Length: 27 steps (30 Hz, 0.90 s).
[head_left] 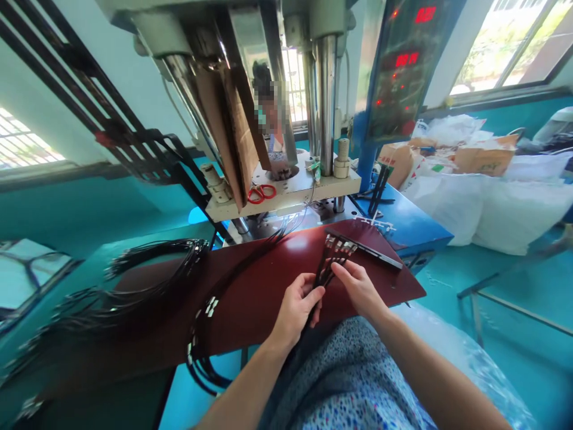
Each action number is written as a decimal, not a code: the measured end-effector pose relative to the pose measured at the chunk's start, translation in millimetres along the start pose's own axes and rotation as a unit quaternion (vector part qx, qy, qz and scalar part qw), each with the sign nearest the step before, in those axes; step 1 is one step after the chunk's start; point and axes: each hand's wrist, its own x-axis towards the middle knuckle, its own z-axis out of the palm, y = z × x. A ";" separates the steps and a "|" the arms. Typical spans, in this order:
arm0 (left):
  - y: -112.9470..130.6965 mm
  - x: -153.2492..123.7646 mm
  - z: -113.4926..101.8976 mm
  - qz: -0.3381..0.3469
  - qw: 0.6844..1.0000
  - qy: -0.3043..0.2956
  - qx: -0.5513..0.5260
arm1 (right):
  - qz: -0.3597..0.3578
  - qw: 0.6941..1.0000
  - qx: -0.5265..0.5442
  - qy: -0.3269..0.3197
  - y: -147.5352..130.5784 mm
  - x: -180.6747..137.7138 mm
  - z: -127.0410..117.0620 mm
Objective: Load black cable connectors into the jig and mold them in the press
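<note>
My left hand (299, 304) is closed round a bunch of thin black cables (323, 267). Silvery metal connectors (341, 245) fan out at the bunch's upper end. Just to the right, my right hand (353, 283) pinches the cables below the connectors with thumb and fingers. Both hands are above the dark red tabletop (268, 298), near its front edge. Behind the connectors lies a long dark bar (373, 254) with a light edge. More black cables (242, 263) run across the table to the left of my hands and loop over its front edge.
A press machine (286, 200) stands behind the table, with red-handled scissors (262, 193) on its plate. A control panel (396, 77) shows red digits. Coiled cables (165, 257) lie left. A blue cabinet (416, 224) and white sacks (505, 206) are at right.
</note>
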 end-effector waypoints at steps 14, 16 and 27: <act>-15.2 -47.4 -15.4 -0.040 0.995 -0.074 0.046 | 0.052 0.982 -0.006 -0.181 -8.9 -21.7 15.9; -10.3 -41.2 -13.3 -0.016 0.998 -0.063 0.004 | 0.085 0.972 -0.022 -0.216 -3.2 -25.0 20.0; -1.3 -17.2 7.6 -0.018 0.996 -0.046 0.071 | -0.080 0.898 -0.311 -0.300 -46.1 9.7 13.4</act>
